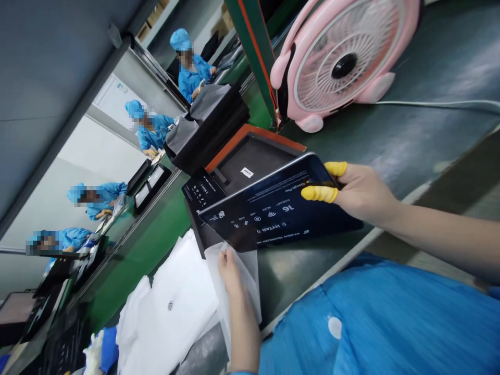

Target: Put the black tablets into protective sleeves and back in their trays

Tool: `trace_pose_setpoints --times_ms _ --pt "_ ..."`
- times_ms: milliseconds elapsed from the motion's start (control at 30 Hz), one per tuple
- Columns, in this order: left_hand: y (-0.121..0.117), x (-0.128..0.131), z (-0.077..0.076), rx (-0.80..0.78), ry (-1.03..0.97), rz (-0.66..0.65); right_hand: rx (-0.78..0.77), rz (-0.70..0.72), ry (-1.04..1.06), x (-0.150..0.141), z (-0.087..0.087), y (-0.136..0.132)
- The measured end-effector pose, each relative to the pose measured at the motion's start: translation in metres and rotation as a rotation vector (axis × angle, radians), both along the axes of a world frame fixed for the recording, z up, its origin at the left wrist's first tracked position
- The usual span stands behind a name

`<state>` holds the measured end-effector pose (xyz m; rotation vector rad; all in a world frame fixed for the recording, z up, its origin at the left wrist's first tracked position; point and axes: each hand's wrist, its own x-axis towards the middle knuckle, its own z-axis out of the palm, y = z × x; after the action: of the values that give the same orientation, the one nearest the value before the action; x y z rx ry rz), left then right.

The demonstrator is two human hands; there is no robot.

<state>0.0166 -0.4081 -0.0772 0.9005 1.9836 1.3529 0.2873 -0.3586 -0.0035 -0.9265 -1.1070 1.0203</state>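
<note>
Tablet [281, 208] is held flat above the worktop [429, 130] in the right hand [359, 192] grip, a white sleeve [238, 276] is pinched by the left hand [230, 271] at its lower edge; bagging step, prob. needs sleeve mouth opened & aligned.

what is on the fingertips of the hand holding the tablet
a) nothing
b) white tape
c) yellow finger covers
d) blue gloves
c: the right hand grips the dark tablet with yellow finger covers on two fingertips.
</note>
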Motion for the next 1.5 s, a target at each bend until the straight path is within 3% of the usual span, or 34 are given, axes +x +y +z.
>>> trace_pose_setpoints --times_ms 100,300,433,500,600,733,867,1033,1200,1367,1433,1500 --pt "-0.005 -0.010 0.013 0.074 -0.222 0.053 -0.003 0.118 -0.030 -0.014 -0.008 -0.003" --pt "-0.013 -0.041 0.048 0.215 0.192 0.131 0.242 0.355 -0.216 -0.038 -0.025 -0.010" --pt "-0.032 -0.053 0.071 0.203 0.473 0.133 0.263 0.424 -0.285 -0.047 -0.032 -0.014" --pt "-0.040 -0.047 0.073 0.161 0.588 0.011 0.217 0.417 -0.259 -0.052 -0.036 -0.012" --pt "-0.045 -0.029 0.065 0.093 0.644 -0.177 0.069 0.394 -0.147 -0.062 -0.045 -0.004" --pt "-0.046 -0.019 0.053 0.034 0.609 -0.249 -0.023 0.310 -0.022 -0.068 -0.056 0.019" --pt "-0.036 -0.015 0.061 0.027 0.538 -0.277 -0.093 0.313 0.110 -0.072 -0.056 0.030" --pt "-0.001 0.006 0.080 0.145 0.555 -0.315 -0.126 0.430 0.120 -0.083 -0.045 0.015" --pt "0.020 0.017 0.093 0.241 0.495 -0.255 -0.105 0.462 0.132 -0.086 -0.031 0.006" --pt "0.030 -0.007 0.124 0.258 0.581 -0.061 -0.050 0.453 0.043 -0.081 -0.023 0.002" --pt "0.034 -0.006 0.126 0.236 0.601 -0.113 -0.032 0.468 -0.005 -0.082 -0.025 0.003" --pt "0.035 0.013 0.113 0.225 0.591 -0.306 -0.027 0.427 -0.064 -0.087 -0.032 0.008"
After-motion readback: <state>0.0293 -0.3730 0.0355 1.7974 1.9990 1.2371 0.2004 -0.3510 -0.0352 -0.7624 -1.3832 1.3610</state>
